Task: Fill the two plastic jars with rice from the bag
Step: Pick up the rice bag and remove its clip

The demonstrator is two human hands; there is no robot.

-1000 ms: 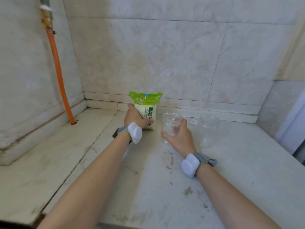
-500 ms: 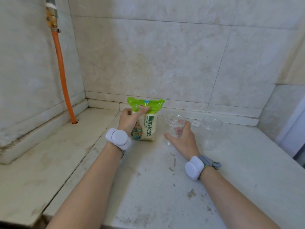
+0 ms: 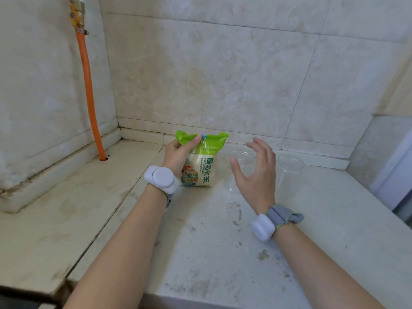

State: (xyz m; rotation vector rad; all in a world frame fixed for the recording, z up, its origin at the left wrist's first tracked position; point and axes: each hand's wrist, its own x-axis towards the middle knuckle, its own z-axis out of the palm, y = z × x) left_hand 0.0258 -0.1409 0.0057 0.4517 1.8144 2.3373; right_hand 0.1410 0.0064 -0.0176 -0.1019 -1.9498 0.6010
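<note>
The pale, stained marble surface [image 3: 223,241] carries everything, set toward its 12 o'clock edge by the tiled wall. An orange hose [image 3: 89,90] runs down the corner at 10 o'clock, well apart from the work.

The green-topped plastic bag of white rice [image 3: 204,166] stands upright at centre. Your left hand [image 3: 178,153] pinches its folded green top, thumb over the seal; this grip is clamped on the bag. The top looks sealed, so opening it one-handed could tip the bag or burst it and scatter rice across the surface.

The nearer clear plastic jar [image 3: 239,162] stands open-mouthed at the bag's 3 o'clock, just beside it, empty. Your right hand [image 3: 256,175] hovers in front of it with fingers spread, holding nothing. Such a light jar is likely to skid or topple if brushed or if rice strikes its rim unsteadied.

The second clear plastic jar [image 3: 289,172] stands at 3 o'clock of the first, also empty; its transparency makes it easy to knock when you reach across.
</note>
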